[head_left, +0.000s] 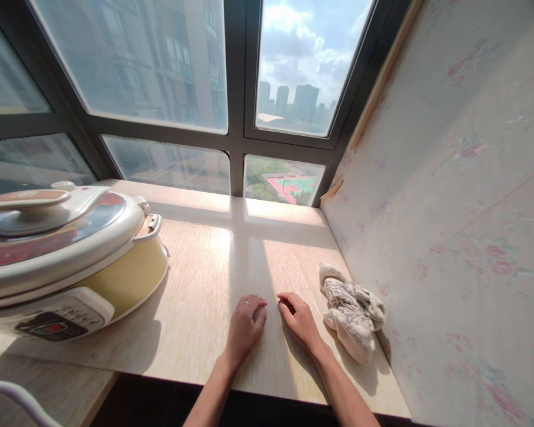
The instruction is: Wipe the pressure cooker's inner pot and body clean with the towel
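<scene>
My left hand [248, 323] rests on the pale wood-grain counter [200, 284], a ring on one finger. Its fingers curve loosely, and nothing shows in it. Beside it, a short gap away, my right hand [299, 319] lies on the same surface, thumb apart from the bent fingers, also with nothing visible inside. Just right of my right hand sits a crumpled, knotted greyish-white cloth [353, 314], not touched by either hand. The undersides of both hands are hidden.
A large electric cooker [142, 284] with a glass lid and control panel stands at the left. A white cord [18, 391] curves at lower left. Dark-framed windows [237, 89] rise behind the counter. A floral-papered wall [463, 237] bounds the right side.
</scene>
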A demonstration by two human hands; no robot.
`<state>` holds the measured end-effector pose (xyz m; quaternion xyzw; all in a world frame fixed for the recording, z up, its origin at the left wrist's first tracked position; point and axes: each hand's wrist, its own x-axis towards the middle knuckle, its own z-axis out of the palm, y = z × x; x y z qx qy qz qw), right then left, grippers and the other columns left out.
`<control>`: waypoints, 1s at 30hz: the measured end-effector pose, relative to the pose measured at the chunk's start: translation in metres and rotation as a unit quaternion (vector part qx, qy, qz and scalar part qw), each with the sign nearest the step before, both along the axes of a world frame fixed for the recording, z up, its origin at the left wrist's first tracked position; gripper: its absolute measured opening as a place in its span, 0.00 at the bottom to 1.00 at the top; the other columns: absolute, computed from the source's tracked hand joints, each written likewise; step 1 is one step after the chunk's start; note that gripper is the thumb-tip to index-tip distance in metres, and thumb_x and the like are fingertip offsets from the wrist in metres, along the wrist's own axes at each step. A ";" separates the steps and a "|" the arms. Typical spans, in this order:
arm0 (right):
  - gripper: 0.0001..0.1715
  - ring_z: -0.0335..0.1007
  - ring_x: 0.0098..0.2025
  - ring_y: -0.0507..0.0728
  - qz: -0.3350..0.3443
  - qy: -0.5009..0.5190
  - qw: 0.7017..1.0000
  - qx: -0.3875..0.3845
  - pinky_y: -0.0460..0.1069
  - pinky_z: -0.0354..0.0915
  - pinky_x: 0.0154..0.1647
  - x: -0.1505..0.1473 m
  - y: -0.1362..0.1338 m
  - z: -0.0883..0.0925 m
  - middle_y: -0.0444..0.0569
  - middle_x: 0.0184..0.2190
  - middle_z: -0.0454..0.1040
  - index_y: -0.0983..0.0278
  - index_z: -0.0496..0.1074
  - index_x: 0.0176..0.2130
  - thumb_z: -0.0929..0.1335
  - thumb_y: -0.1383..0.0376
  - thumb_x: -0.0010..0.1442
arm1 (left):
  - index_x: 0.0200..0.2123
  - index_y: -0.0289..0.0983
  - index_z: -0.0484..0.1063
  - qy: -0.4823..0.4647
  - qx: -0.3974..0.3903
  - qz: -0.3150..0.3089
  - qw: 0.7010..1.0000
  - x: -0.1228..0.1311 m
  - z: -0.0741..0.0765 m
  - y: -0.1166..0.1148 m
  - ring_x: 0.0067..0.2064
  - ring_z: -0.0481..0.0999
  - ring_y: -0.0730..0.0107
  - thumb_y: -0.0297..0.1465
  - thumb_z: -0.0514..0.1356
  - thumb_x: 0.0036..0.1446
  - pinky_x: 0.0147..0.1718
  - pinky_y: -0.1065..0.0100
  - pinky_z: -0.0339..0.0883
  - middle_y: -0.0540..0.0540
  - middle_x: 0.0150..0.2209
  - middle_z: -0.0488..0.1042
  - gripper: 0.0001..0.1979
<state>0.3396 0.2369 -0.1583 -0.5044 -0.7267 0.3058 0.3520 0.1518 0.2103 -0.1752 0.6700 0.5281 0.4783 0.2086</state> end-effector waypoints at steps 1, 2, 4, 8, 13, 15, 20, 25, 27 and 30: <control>0.17 0.74 0.48 0.60 -0.001 0.000 1.000 0.001 0.54 0.67 0.52 0.000 0.000 0.000 0.54 0.45 0.78 0.66 0.76 0.47 0.62 0.63 0.65 | 0.39 0.38 0.77 0.000 0.001 0.000 1.000 0.000 0.000 0.000 0.48 0.77 0.57 0.27 0.58 0.61 0.50 0.51 0.72 0.43 0.41 0.80 0.08; 0.17 0.74 0.48 0.60 -0.002 -0.001 1.000 0.003 0.54 0.67 0.52 0.000 0.000 0.000 0.54 0.45 0.79 0.66 0.76 0.47 0.62 0.63 0.65 | 0.39 0.38 0.77 0.000 0.002 -0.001 1.000 0.000 0.000 -0.001 0.48 0.77 0.56 0.27 0.58 0.61 0.50 0.51 0.73 0.43 0.41 0.80 0.08; 0.17 0.74 0.48 0.60 -0.004 -0.001 1.000 0.003 0.54 0.67 0.52 0.000 0.000 0.000 0.54 0.45 0.79 0.66 0.76 0.47 0.62 0.63 0.64 | 0.39 0.38 0.77 0.003 0.006 -0.001 1.000 0.000 0.001 -0.001 0.49 0.77 0.56 0.27 0.57 0.61 0.50 0.51 0.73 0.43 0.40 0.80 0.08; 0.18 0.74 0.48 0.60 -0.008 -0.001 1.000 -0.002 0.54 0.67 0.52 0.000 0.000 0.000 0.54 0.45 0.79 0.66 0.76 0.47 0.63 0.62 0.64 | 0.39 0.38 0.77 0.009 0.009 -0.002 1.000 0.000 0.001 -0.001 0.49 0.78 0.56 0.27 0.57 0.61 0.50 0.51 0.73 0.44 0.40 0.80 0.08; 0.18 0.75 0.47 0.60 -0.009 0.004 1.000 -0.001 0.55 0.67 0.52 0.000 0.000 0.000 0.55 0.45 0.79 0.66 0.76 0.47 0.63 0.62 0.64 | 0.38 0.38 0.77 0.008 0.005 0.000 1.000 0.000 0.003 -0.002 0.49 0.78 0.56 0.27 0.57 0.61 0.50 0.52 0.73 0.44 0.40 0.80 0.08; 0.18 0.75 0.47 0.60 -0.010 0.007 1.000 0.000 0.55 0.68 0.52 0.000 0.000 0.000 0.54 0.45 0.79 0.66 0.76 0.47 0.63 0.62 0.64 | 0.38 0.38 0.77 0.007 0.002 -0.001 1.000 0.000 0.004 -0.002 0.49 0.78 0.56 0.27 0.57 0.62 0.50 0.53 0.73 0.43 0.40 0.80 0.08; 0.17 0.75 0.47 0.61 -0.013 0.012 1.000 0.001 0.55 0.68 0.51 -0.001 -0.001 0.003 0.54 0.45 0.79 0.65 0.77 0.46 0.63 0.62 0.64 | 0.38 0.38 0.77 0.006 -0.006 -0.005 1.000 0.000 0.005 -0.003 0.49 0.77 0.56 0.28 0.56 0.62 0.51 0.51 0.72 0.43 0.40 0.80 0.09; 0.17 0.75 0.47 0.61 -0.009 0.006 1.000 -0.001 0.55 0.68 0.52 -0.001 -0.001 0.004 0.54 0.45 0.79 0.65 0.77 0.47 0.63 0.62 0.64 | 0.38 0.38 0.77 0.003 -0.013 -0.004 1.000 0.000 0.006 -0.002 0.50 0.77 0.55 0.28 0.56 0.62 0.51 0.51 0.71 0.43 0.40 0.80 0.09; 0.17 0.75 0.48 0.61 -0.007 0.005 1.000 -0.004 0.55 0.68 0.52 -0.001 -0.001 0.004 0.55 0.45 0.79 0.65 0.77 0.47 0.63 0.62 0.64 | 0.38 0.38 0.77 0.001 -0.015 -0.005 1.000 0.001 0.006 -0.002 0.50 0.77 0.55 0.28 0.56 0.62 0.52 0.51 0.71 0.43 0.40 0.80 0.09; 0.18 0.75 0.48 0.61 -0.008 0.007 1.000 -0.006 0.55 0.68 0.52 -0.001 -0.001 0.004 0.55 0.45 0.79 0.66 0.77 0.47 0.63 0.62 0.64 | 0.39 0.38 0.77 -0.002 -0.018 -0.007 1.000 0.000 0.006 -0.002 0.50 0.77 0.55 0.28 0.56 0.62 0.52 0.51 0.71 0.43 0.41 0.80 0.09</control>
